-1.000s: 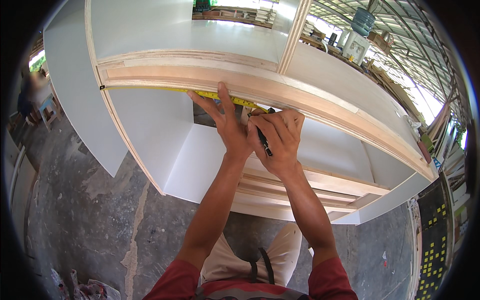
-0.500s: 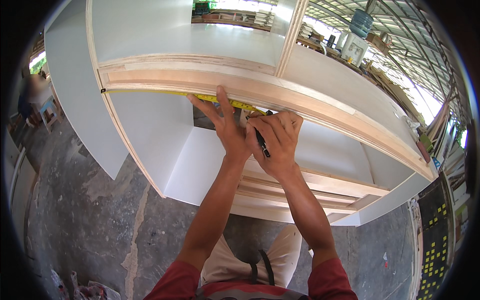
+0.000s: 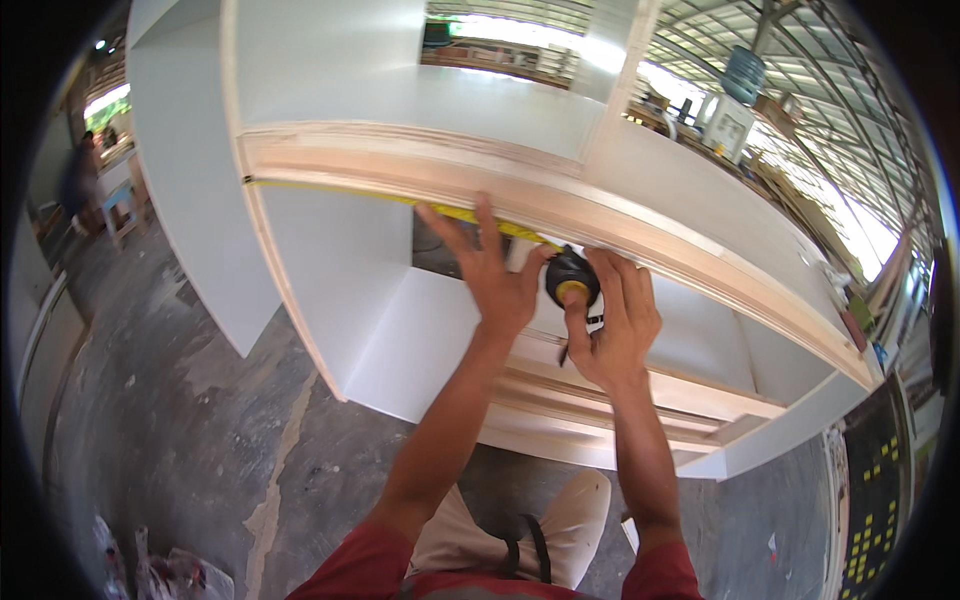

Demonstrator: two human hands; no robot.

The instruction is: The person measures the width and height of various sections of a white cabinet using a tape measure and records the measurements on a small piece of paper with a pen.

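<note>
A yellow tape measure blade [image 3: 380,194] runs along the front edge of a pale plywood rail [image 3: 400,165], its hooked end at the cabinet's left upright. My left hand [image 3: 495,285] has its fingers spread, two fingertips resting at the blade and rail, the thumb close to the tape's case. My right hand [image 3: 620,325] is closed on the black tape measure case [image 3: 571,277], with the thumb on its yellow centre. A thin dark piece hangs below the case; I cannot tell whether it is a strap or a pen.
The open cabinet has white panels [image 3: 405,325] and lower plywood rails [image 3: 700,395]. Concrete floor [image 3: 220,420] lies around it. A water dispenser [image 3: 728,130] stands at the back right. At the far left a person [image 3: 85,180] is by a blue stool [image 3: 120,205]. Plastic bags [image 3: 185,575] lie lower left.
My right hand has gone from gripping a black pen at the rail to holding the tape measure case. My left hand stays spread at the blade. The view has shifted slightly.
</note>
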